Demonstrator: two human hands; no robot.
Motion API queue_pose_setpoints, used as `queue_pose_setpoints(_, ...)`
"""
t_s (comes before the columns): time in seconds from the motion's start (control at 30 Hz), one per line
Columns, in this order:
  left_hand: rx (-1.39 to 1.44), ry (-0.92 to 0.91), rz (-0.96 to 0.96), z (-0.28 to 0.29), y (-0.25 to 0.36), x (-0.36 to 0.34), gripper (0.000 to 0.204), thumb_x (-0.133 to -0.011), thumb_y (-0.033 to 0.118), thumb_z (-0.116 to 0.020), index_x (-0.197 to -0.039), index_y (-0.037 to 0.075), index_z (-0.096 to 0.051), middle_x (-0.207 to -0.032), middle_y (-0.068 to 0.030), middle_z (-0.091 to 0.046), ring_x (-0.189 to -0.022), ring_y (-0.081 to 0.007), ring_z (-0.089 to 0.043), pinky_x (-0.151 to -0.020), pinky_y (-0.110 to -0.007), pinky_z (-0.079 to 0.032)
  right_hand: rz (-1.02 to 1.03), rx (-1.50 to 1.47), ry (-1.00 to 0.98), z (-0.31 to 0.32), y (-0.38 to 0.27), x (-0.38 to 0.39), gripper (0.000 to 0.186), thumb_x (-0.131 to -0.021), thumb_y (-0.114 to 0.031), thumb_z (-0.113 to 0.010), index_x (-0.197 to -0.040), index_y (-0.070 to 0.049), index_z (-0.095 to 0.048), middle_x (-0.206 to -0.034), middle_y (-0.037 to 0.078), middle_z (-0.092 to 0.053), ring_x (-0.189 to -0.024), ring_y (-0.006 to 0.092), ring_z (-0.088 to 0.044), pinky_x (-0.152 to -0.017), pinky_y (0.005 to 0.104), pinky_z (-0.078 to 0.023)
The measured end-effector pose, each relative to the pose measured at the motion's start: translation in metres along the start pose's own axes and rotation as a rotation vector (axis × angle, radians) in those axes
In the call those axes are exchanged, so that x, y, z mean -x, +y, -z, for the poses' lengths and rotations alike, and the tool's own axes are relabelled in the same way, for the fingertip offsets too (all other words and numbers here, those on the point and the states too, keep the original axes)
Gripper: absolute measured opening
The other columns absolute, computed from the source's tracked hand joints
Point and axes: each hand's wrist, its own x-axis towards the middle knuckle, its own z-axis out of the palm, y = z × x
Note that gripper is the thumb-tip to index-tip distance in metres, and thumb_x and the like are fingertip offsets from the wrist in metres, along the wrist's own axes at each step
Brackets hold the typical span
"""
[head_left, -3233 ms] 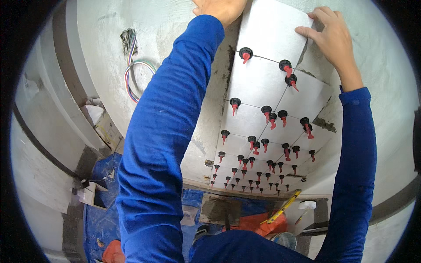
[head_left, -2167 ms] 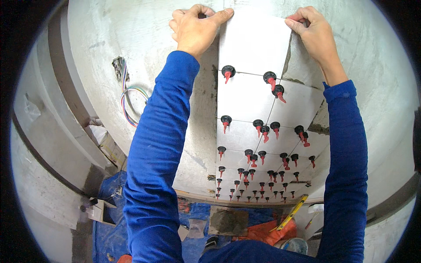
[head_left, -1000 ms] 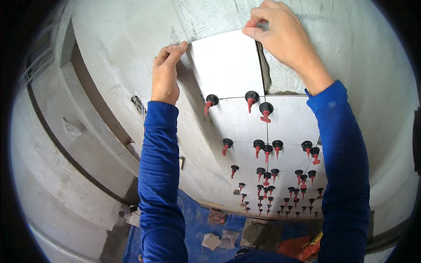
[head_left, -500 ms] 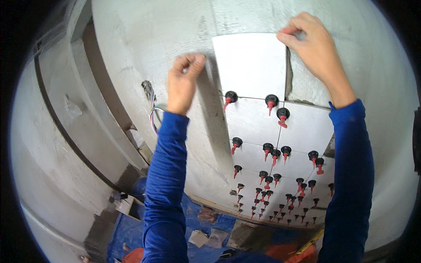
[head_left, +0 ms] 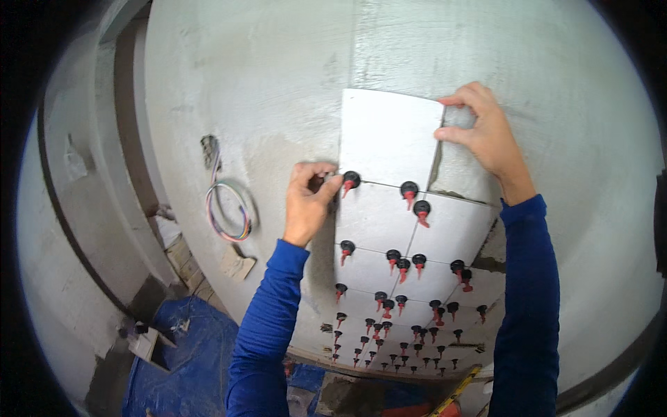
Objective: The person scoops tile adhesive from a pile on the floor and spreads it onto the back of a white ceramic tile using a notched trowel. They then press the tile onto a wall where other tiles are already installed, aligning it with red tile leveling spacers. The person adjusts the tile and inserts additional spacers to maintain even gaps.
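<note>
A white square wall tile [head_left: 392, 137] stands at the top of a column of tiles on the grey wall. My right hand [head_left: 479, 128] grips its upper right edge, index finger by the corner and thumb lower down. At the tile's lower left corner is my left hand [head_left: 310, 197], its fingers curled in. Its thumb tip comes close to a black tile-levelling spacer with a red pin [head_left: 351, 181]; anything between the fingers is hidden. Another spacer [head_left: 409, 190] sits in the joint under the top tile, and a third [head_left: 422, 210] sits just below it.
Below, more white tiles [head_left: 445, 226] carry several rows of spacers. A coil of wires [head_left: 229, 212] hangs from a hole in the wall at left. Blue sheeting [head_left: 184, 354] covers the floor, and a yellow spirit level [head_left: 458, 390] leans at bottom right.
My left hand has come down and inward to the tile's lower left corner. My right hand's thumb has slid to the tile's right edge. The whole view has shifted.
</note>
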Motion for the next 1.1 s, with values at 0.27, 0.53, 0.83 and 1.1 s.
queue_pose_setpoints(0.27,0.026,-0.037,-0.050,0.006,0.006,0.009,0.029,-0.087,0.004,-0.079,-0.115,0.009,-0.071,-0.110,-0.0034,-0.054,-0.100,-0.0162,-0.052,-0.090,-0.029,-0.045,0.141,0.134,-0.041,0.002,-0.002,0.002,0.068,-0.056,-0.027,-0.092,-0.116,-0.006,-0.067,-0.113,0.011,-0.059,-0.117,0.0343,-0.052,-0.102,0.0443,-0.044)
queue_pose_setpoints(0.53,-0.020,-0.029,-0.049,0.003,0.008,0.012,0.034,-0.085,0.014,-0.087,-0.115,0.012,-0.072,-0.112,-0.0011,-0.049,-0.105,-0.0154,-0.049,-0.094,-0.029,-0.043,0.120,0.169,-0.075,-0.001,-0.006,0.000,0.075,-0.052,-0.030,-0.096,-0.116,-0.004,-0.065,-0.107,0.012,-0.055,-0.109,0.0342,-0.052,-0.099,0.0433,-0.044)
queue_pose_setpoints(0.83,0.047,0.022,-0.042,-0.004,0.002,0.014,0.036,-0.084,0.016,-0.088,-0.116,0.011,-0.073,-0.118,-0.0028,-0.049,-0.109,-0.0172,-0.050,-0.095,-0.031,-0.045,0.155,0.183,-0.023,-0.006,-0.004,0.005,0.077,-0.053,-0.031,-0.097,-0.118,-0.003,-0.064,-0.109,0.011,-0.056,-0.109,0.0330,-0.052,-0.097,0.0414,-0.045)
queue_pose_setpoints(1.1,0.088,0.037,-0.022,-0.005,0.005,0.015,0.034,-0.081,0.005,-0.085,-0.113,0.010,-0.073,-0.117,-0.0063,-0.050,-0.113,-0.0222,-0.049,-0.097,-0.033,-0.045,0.109,0.216,-0.028,-0.008,-0.008,0.005,0.078,-0.052,-0.025,-0.097,-0.119,-0.003,-0.064,-0.110,0.011,-0.057,-0.107,0.0318,-0.054,-0.098,0.0402,-0.046)
